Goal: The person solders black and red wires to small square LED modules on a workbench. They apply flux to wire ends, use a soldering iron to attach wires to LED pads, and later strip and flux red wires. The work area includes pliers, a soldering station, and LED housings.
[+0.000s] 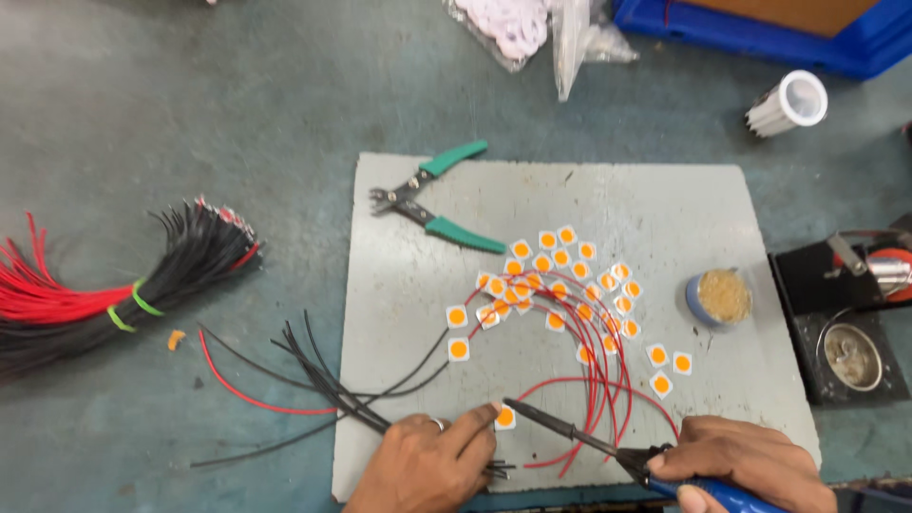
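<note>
Nearest, at 6 o'clock: left hand (425, 463) presses a small white square chip with orange centre (505, 416) onto the grey mat (418, 199), fingers together on its edge, a bunch of black wires (328, 385) pinned under the palm. Right hand (750, 459) is clamped round the blue handle of a soldering iron (570, 432), tip touching or just beside that chip.

Chip likely very light, stiff, probably brittle; best held flat by its white rim, clear of the orange face. Wires thin, limp, springy; likely to drift unless pinned.

Mid-mat: scattered matching chips (560, 275), many with red wires (608, 380) attached.

At 3 o'clock: small round blue tin (722, 297) holding brass-coloured wool; beyond it a black stand (836, 323) with a round dish, contents unclear.

At 12 o'clock: green-handled cutters (437, 199).

At 9 o'clock, on the tabletop (190, 114): tied bundle of red and black wires (114, 285).

Far, 1 o'clock: clear bags (532, 28), blue crate (760, 28), white tube (790, 103).
</note>
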`<state>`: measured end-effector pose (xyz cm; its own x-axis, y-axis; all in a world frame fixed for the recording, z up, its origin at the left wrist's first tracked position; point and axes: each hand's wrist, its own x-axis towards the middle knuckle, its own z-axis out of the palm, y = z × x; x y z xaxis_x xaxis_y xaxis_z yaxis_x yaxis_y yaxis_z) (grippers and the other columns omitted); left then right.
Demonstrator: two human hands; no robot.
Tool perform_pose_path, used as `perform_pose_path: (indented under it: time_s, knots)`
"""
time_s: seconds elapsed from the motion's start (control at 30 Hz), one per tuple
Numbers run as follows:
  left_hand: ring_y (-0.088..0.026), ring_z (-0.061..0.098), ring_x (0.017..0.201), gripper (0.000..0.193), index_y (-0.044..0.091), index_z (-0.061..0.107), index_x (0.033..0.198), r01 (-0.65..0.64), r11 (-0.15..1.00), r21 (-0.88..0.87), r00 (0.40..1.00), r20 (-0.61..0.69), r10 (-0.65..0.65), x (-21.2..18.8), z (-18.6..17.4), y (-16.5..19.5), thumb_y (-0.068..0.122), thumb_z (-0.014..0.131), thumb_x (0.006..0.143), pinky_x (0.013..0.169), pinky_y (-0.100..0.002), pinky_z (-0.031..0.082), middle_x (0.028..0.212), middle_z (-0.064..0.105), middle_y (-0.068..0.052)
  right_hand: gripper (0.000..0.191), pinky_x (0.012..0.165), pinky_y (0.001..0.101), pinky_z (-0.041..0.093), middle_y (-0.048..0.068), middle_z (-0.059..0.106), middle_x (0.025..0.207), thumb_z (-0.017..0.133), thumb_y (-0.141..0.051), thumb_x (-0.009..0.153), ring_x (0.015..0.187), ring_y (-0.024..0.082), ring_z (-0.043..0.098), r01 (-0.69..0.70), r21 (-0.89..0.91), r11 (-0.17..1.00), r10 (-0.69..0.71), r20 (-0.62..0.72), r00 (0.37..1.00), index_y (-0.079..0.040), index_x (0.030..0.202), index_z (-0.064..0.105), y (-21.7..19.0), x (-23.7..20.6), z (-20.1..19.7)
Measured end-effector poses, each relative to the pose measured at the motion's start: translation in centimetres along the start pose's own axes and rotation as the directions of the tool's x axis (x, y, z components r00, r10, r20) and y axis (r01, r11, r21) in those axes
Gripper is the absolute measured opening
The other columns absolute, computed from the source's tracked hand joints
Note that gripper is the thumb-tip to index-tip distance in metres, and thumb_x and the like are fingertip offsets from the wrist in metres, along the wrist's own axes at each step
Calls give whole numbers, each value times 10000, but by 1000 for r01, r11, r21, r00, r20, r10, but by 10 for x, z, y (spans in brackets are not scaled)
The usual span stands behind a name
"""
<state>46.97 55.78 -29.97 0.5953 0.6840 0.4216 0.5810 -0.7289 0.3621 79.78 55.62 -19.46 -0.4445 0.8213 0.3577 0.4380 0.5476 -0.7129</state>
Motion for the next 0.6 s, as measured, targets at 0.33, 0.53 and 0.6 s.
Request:
perform_pose_path:
  time_s: [0.33,0.53,0.6]
  knots:
    - [-163,643,520,274,83,649,850,374,923,-86,764,-535,-360,-3,-8,-13,74,748,594,484,-289,511,1058,745,-96,379,864,382,638,251,768,1072,667,-316,1000,919,269,799,29,264,964,79,-392,917,-18,1229,617,9,22,66]
    - [-121,483,459,162,45,689,862,636,667,-388,335,-640,-691,4,-13,-20,15,817,767,448,-277,395,984,717,-92,179,780,325,625,160,765,1128,645,-111,989,950,274,839,-198,64,978,207,-238,949,-68,1150,580,36,63,87]
    - [-105,472,480,191,43,705,880,615,648,-449,308,-620,-722,1,-13,-22,0,819,733,465,-267,405,971,712,-78,198,682,268,608,120,764,1295,641,-95,955,916,239,843,-254,-99,962,233,-187,954,-103,1132,552,37,80,86]
